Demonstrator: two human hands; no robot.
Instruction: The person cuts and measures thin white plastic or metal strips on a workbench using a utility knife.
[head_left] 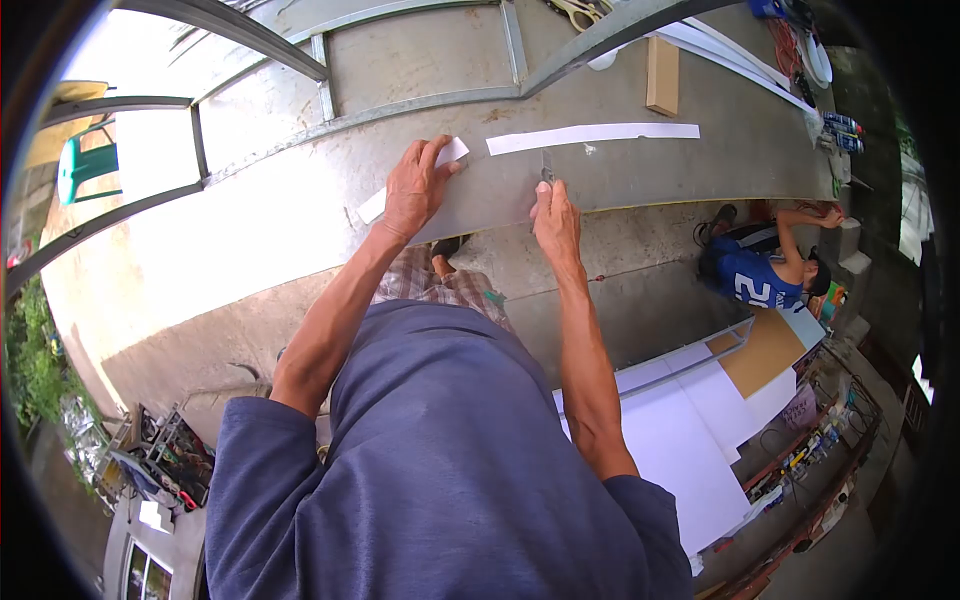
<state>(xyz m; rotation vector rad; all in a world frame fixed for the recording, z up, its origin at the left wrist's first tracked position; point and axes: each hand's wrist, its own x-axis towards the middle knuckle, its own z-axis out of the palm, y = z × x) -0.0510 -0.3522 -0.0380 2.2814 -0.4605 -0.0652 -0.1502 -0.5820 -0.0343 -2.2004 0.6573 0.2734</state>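
My left hand point(415, 190) grips a white strip point(453, 152) over the metal-topped table point(480, 195); the strip's ends show on both sides of the fingers. My right hand point(556, 215) is closed around a utility knife point(547, 168), its blade pointing away from me, near the table's front edge. Beyond the knife lies a longer white strip point(590, 137), flat on the tabletop and apart from both hands. A small white scrap point(590, 150) rests just below that strip.
A metal frame point(420, 105) stands across the table's far side. Near it are a brown block point(662, 76) and scissors point(578, 12). To the right, a person in a blue jersey point(755, 265) crouches by the table. White sheets point(670, 430) lie behind my right arm.
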